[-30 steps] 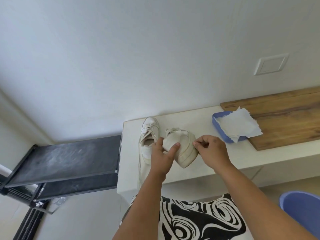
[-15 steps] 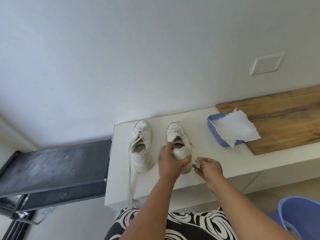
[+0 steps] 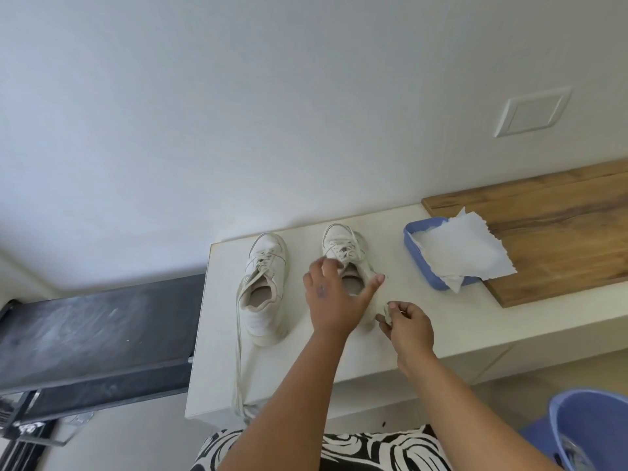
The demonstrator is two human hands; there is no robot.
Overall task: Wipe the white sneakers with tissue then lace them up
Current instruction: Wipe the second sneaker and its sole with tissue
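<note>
On the counter we see the left sneaker with laces trailing loose, our left hand spread open over the right sneaker, our right hand pinching a tissue wad, so lacing remains.

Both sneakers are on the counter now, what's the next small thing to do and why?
Probably drop the used tissue wad pinched in the right hand, then start lacing: the left hand rests spread over the right sneaker, and the left sneaker's lace trails off the counter edge.
</note>
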